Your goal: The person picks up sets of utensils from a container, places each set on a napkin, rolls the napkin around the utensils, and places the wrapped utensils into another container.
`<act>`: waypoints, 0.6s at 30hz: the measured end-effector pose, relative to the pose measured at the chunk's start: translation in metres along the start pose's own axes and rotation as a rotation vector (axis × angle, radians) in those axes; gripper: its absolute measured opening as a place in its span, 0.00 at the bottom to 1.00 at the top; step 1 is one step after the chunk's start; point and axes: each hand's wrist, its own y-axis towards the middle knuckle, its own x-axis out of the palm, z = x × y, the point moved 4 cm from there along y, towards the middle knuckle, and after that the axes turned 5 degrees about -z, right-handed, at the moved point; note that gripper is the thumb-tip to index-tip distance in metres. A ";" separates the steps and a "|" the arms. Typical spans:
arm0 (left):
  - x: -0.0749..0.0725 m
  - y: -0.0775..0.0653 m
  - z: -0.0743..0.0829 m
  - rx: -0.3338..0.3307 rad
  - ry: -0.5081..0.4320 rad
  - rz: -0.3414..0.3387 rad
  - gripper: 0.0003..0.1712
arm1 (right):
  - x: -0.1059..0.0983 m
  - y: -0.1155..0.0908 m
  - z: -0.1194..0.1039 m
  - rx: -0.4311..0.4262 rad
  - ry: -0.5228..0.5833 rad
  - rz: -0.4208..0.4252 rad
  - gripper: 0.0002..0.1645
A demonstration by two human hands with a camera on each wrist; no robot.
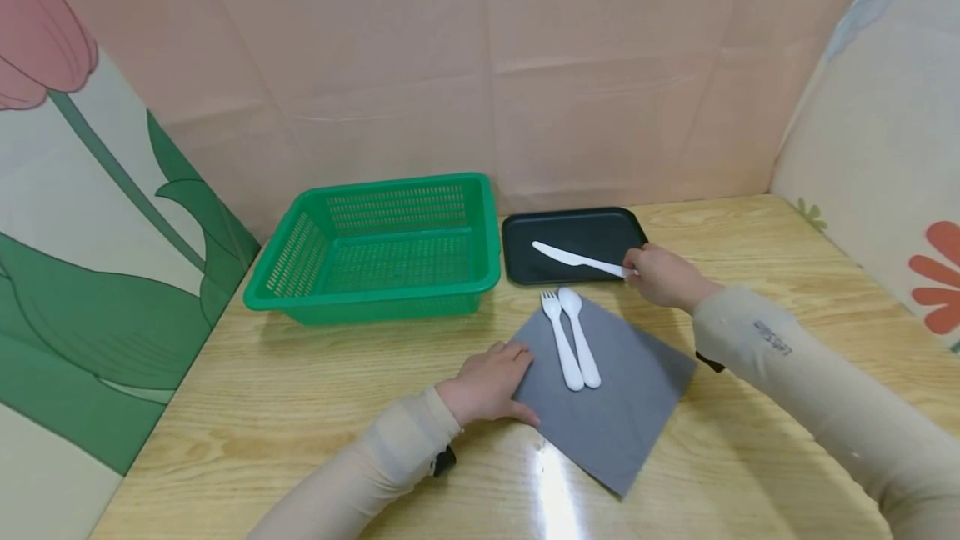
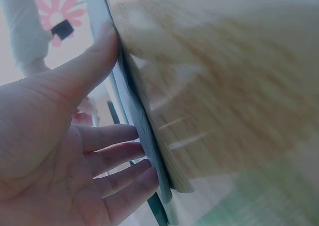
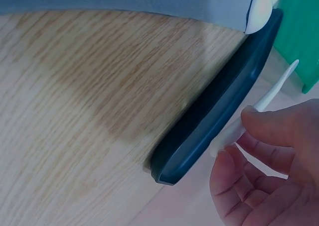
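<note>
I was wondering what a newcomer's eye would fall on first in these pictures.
Most likely the green basket, left of the black tray. Next, perhaps the white knife, pinched in the right hand and standing out against that tray in the head view. Then the white fork and spoon, side by side, mostly on the grey cloth.

back: creased pinkish backdrop (image 1: 390,65) | left: tulip-print wall (image 1: 67,207) | right: flower-print wall (image 1: 892,140) | wood-grain tabletop (image 1: 337,382) | white glare (image 1: 555,494) in front

Right hand (image 1: 663,275) forward, fingers (image 3: 225,172) in a pinch; left hand (image 1: 487,386) nearer, thumb (image 2: 82,69) apart.
</note>
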 end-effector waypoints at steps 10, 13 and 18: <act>-0.001 -0.001 0.000 0.002 0.001 0.008 0.49 | 0.000 -0.004 -0.004 -0.013 0.007 -0.009 0.06; -0.001 -0.001 0.000 0.000 0.000 0.007 0.49 | 0.000 -0.006 -0.006 -0.023 0.011 -0.015 0.07; -0.001 -0.001 0.001 -0.002 -0.003 0.004 0.49 | 0.002 -0.007 -0.007 -0.041 0.006 -0.018 0.06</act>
